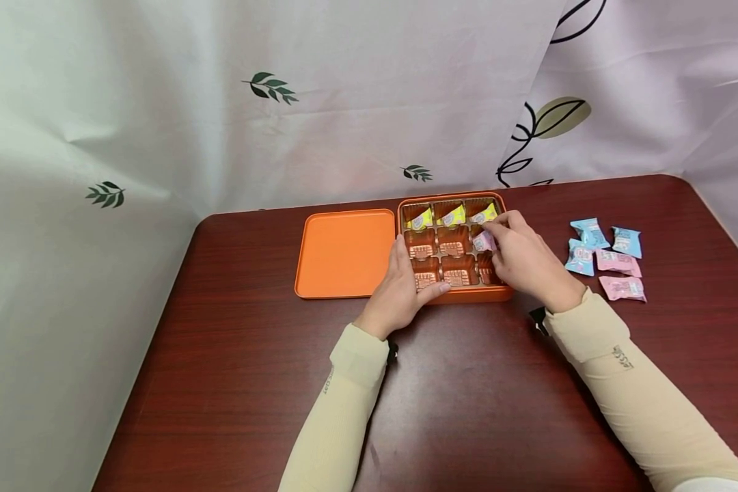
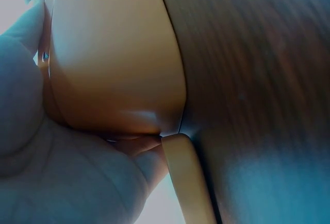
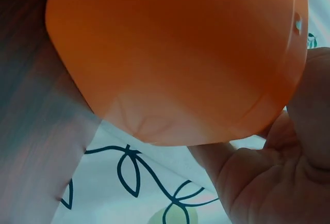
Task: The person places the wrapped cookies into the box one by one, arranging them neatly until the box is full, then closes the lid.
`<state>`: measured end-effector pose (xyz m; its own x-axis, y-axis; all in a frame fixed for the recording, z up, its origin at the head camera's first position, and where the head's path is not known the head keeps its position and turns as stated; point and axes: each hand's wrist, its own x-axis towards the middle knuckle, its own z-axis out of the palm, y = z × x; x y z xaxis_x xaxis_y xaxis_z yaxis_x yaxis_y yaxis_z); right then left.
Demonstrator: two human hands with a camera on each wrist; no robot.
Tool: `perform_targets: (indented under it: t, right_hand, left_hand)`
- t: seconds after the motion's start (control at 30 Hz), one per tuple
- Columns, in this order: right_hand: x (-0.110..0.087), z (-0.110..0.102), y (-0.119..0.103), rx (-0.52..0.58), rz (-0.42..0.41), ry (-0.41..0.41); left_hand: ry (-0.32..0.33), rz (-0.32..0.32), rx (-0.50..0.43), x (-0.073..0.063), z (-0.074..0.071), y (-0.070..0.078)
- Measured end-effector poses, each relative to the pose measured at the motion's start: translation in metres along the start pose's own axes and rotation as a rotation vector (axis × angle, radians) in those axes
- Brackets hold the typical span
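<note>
An orange box [image 1: 467, 295] with a brown tray of square compartments stands near the back of the table. Yellow wrapped candies [image 1: 452, 216] lie in its back row, one per compartment. My right hand [image 1: 523, 256] pinches a pink wrapped candy [image 1: 483, 241] at the right compartment of the middle row. My left hand [image 1: 400, 290] rests against the box's left front corner, fingers straight along the left side and thumb on the front rim. In the left wrist view the palm lies close to the box wall [image 2: 113, 59]. The right wrist view shows the box's right end [image 3: 175, 59], fingertips hidden.
Left of the box lies a flat orange lid [image 1: 347, 254]. On the right are blue wrapped candies [image 1: 589, 234] and pink wrapped candies [image 1: 622, 288] in a loose group. A patterned curtain [image 1: 344, 137] hangs behind the dark red wooden table [image 1: 252, 376].
</note>
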<state>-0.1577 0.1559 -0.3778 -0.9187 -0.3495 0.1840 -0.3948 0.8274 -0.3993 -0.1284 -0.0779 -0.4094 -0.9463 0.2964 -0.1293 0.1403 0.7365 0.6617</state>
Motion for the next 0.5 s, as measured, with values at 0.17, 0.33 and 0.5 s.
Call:
perform_targets:
  t: [0.17, 0.33, 0.5]
  right_hand:
    - [-0.0014, 0.0011, 0.0025, -0.06, -0.061, 0.015]
    - [-0.0013, 0.0, 0.0036, -0.101, -0.097, 0.037]
    - [-0.002, -0.0018, 0.0046, -0.126, -0.126, 0.044]
  left_hand:
    - [0.001, -0.001, -0.003, -0.0001, 0.0002, 0.0001]
    - [0.004, 0.004, 0.009, 0.0003, 0.0006, 0.0001]
    - [0.003, 0.003, 0.002, 0.0, 0.0002, 0.0]
